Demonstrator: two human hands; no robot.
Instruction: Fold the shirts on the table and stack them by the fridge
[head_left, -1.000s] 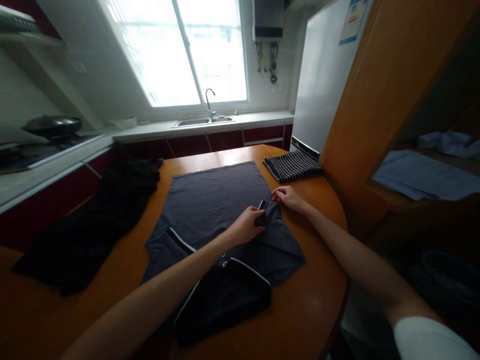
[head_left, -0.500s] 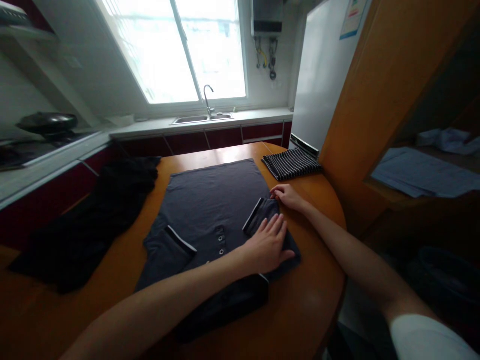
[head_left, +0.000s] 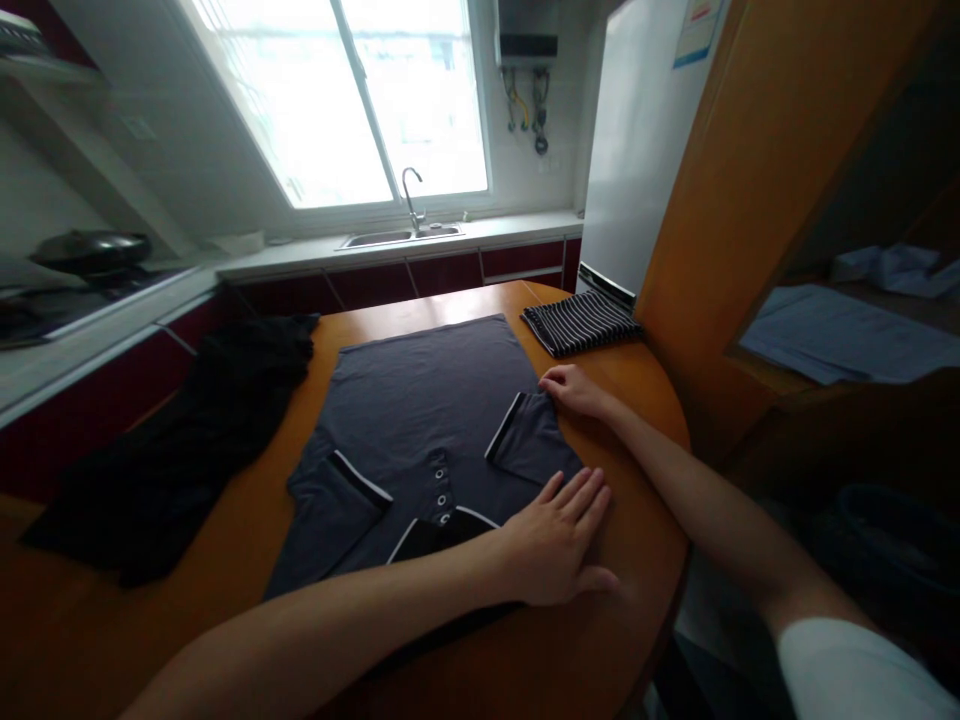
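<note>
A dark grey polo shirt (head_left: 420, 385) lies spread flat on the wooden table (head_left: 600, 640), front side up, its black, white-edged collar towards me. Both short sleeves are folded inward over the body. My left hand (head_left: 559, 540) rests flat with fingers stretched, on the shirt's right shoulder and partly past its edge. The forearm covers part of the collar. At the shirt's right side, by the fold of the right sleeve (head_left: 529, 435), my right hand (head_left: 574, 388) has its fingertips pinched on the cloth edge.
A folded black-and-white striped cloth (head_left: 581, 322) sits at the table's far right. Crumpled black clothing (head_left: 195, 430) lies along the left side. Behind are a counter with a sink (head_left: 379, 239), a pan (head_left: 90, 250) on the stove and a fridge (head_left: 630, 150).
My left hand has slid from the folded right sleeve towards me and to the right, over the shoulder edge. More of the collar shows. My right hand stays at the shirt's side.
</note>
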